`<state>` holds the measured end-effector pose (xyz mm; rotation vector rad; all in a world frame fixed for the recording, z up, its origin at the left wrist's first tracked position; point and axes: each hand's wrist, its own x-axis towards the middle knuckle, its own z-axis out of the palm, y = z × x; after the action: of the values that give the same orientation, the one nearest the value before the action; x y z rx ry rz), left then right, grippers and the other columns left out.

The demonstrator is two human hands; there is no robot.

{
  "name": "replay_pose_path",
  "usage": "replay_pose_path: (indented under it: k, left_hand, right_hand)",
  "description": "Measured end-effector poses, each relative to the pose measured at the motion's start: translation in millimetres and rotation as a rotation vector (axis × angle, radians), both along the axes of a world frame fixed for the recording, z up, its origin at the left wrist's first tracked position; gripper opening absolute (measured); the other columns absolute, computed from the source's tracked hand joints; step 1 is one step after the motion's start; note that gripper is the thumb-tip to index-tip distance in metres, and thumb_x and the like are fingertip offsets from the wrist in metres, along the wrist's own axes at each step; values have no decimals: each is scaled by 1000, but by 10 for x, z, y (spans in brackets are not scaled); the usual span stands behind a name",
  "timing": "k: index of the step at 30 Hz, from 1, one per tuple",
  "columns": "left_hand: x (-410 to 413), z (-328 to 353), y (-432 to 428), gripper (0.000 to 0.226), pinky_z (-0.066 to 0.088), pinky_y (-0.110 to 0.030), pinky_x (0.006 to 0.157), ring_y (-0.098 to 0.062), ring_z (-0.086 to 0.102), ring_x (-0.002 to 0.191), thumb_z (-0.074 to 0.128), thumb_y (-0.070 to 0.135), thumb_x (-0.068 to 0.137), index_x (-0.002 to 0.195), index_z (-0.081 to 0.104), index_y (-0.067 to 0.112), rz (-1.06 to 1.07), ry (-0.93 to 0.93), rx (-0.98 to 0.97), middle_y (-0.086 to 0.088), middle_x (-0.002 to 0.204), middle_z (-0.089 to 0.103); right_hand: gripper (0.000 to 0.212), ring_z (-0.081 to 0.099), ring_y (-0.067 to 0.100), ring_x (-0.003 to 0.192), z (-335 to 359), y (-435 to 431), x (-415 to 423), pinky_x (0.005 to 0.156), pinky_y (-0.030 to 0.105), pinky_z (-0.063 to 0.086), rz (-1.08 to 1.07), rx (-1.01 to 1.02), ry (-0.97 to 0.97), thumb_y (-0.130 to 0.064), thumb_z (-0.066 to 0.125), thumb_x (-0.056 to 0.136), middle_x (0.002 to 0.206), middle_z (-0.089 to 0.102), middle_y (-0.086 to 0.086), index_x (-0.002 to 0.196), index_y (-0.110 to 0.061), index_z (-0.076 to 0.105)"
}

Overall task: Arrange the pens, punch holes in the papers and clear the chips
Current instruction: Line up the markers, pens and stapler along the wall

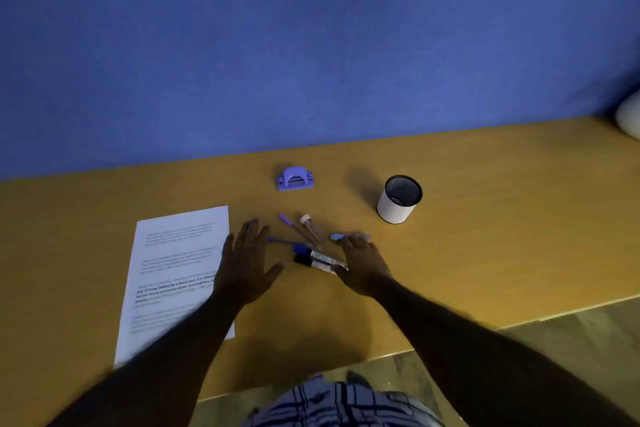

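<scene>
Several pens and markers [308, 243] lie in a loose heap on the wooden desk [485, 236]. My left hand [244, 265] hovers flat with spread fingers just left of the heap. My right hand [363, 262] lies over the heap's right end, its fingers straight, by a blue pen [341, 236]; whether it touches a marker is unclear. A printed stack of papers [173, 274] lies at the left, partly under my left forearm. A purple hole punch [295, 178] stands behind the pens. A white mesh pen cup [399, 198] stands upright at the right, apart from both hands.
A blue wall [311, 45] rises right behind the desk. The desk's front edge [450, 340] runs diagonally at the lower right, with floor beyond it. A white rounded object [630, 114] sits at the far right edge.
</scene>
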<state>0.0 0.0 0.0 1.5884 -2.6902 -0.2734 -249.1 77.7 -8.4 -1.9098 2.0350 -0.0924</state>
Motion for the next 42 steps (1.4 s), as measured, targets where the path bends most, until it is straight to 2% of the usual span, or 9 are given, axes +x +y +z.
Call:
replay_pose_path:
  k: [9, 18, 23, 26, 28, 31, 36, 39, 42]
  left_hand:
    - [-134, -223, 140, 74, 39, -44, 106, -27, 40, 135, 46, 63, 87, 142, 38, 14, 60, 68, 76, -10, 147, 41]
    - [-269, -206, 71, 56, 47, -44, 98, -22, 50, 123, 53, 56, 87, 129, 48, 20, 131, 225, 103, -4, 134, 51]
    - [-396, -178, 126, 33, 50, -37, 86, -18, 55, 104, 58, 38, 91, 115, 58, 15, 290, 516, 131, -3, 114, 57]
    - [-586, -88, 185, 12, 45, -29, 70, -14, 58, 81, 56, 28, 95, 96, 63, 18, 438, 810, 360, 2, 87, 62]
    - [-728, -3, 213, 18, 47, -29, 66, -15, 61, 77, 52, 29, 97, 94, 65, 17, 514, 978, 588, -2, 83, 65]
    - [-864, 59, 248, 23, 49, -27, 63, -11, 63, 70, 49, 27, 99, 92, 64, 11, 538, 1079, 657, -7, 82, 67]
    - [-806, 9, 236, 16, 51, -16, 54, -6, 67, 66, 50, 21, 99, 92, 60, 11, 595, 1059, 583, -4, 81, 67]
    - [-689, -11, 184, 17, 54, -41, 68, -26, 62, 76, 51, 20, 99, 88, 58, 8, 649, 1032, 546, -13, 80, 61]
    - [-571, -27, 155, 16, 55, -49, 77, -36, 60, 81, 50, 14, 99, 94, 57, 1, 700, 1061, 556, -24, 87, 60]
  right_hand:
    - [35, 51, 30, 121, -116, -162, 20, 101, 41, 39, 49, 87, 36, -33, 48, 98, 131, 56, 12, 125, -13, 57]
    - [29, 56, 27, 113, -148, -327, -87, 97, 42, 37, 197, 69, 173, -27, 48, 96, 121, 62, 9, 121, -17, 60]
    - [18, 57, 20, 103, -96, -248, -105, 89, 36, 35, 110, -112, -135, -28, 53, 95, 108, 63, 2, 103, -17, 65]
    - [11, 56, 13, 81, -51, -223, -15, 73, 28, 36, 26, -187, -383, -21, 62, 91, 90, 63, 1, 92, -12, 67]
    - [14, 54, 10, 77, -17, -222, 63, 70, 28, 41, 9, -155, -457, -24, 62, 93, 89, 63, 1, 92, -11, 68]
    - [15, 55, 10, 75, -9, -220, 143, 69, 30, 45, -25, -119, -509, -26, 62, 93, 88, 65, 3, 93, -11, 68]
    - [29, 60, 14, 87, -59, -176, 107, 75, 31, 49, -1, -33, -499, -39, 64, 91, 100, 66, 2, 103, -13, 67]
    - [46, 55, 20, 112, -129, -104, 24, 90, 32, 41, 140, 86, -268, -46, 61, 89, 125, 59, 4, 124, -16, 58]
    - [52, 49, 31, 123, -176, -54, 10, 99, 42, 41, 301, 170, -28, -44, 59, 90, 135, 51, 10, 130, -12, 50]
